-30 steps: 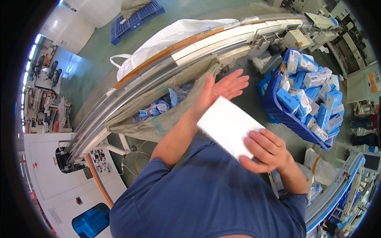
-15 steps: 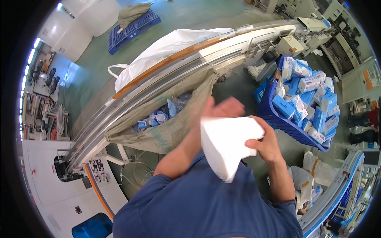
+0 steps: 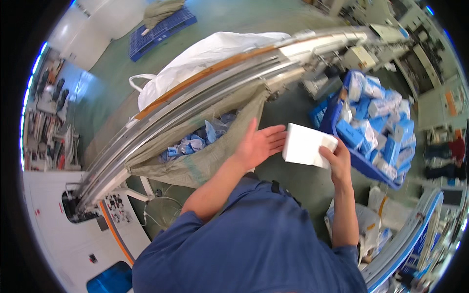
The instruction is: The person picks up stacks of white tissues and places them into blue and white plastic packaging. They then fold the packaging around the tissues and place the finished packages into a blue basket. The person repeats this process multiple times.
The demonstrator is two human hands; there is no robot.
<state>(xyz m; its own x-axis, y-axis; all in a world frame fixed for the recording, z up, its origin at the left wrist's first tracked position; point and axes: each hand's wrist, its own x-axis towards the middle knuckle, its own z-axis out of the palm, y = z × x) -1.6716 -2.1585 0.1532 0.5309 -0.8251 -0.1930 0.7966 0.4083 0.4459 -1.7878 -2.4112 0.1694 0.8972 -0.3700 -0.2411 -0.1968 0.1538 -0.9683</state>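
A block of white tissues (image 3: 305,146) is in my right hand (image 3: 338,158), thumb on top and the other fingers mostly hidden beneath. It looks compact, with straight edges. Close to its left edge, my left hand (image 3: 261,142) is open, palm up and fingers stretched out. Nothing lies on that palm; whether the fingertips touch the block I cannot tell. Left of my left hand hangs a beige woven sack (image 3: 210,163), with crumpled blue and white wrappers (image 3: 195,141) inside.
To the right stands a blue crate (image 3: 356,158) heaped with blue and white packs (image 3: 386,117). A long conveyor rail (image 3: 205,93) curves across in front, with a large white bag (image 3: 195,61) behind it. A white machine cabinet (image 3: 58,215) is at left; bagged goods (image 3: 366,219) lie at lower right.
The white tissues have gone from a fanned, drooping shape to a compact block and moved up and right with my right hand. My left hand now shows apart from them, fingers spread.
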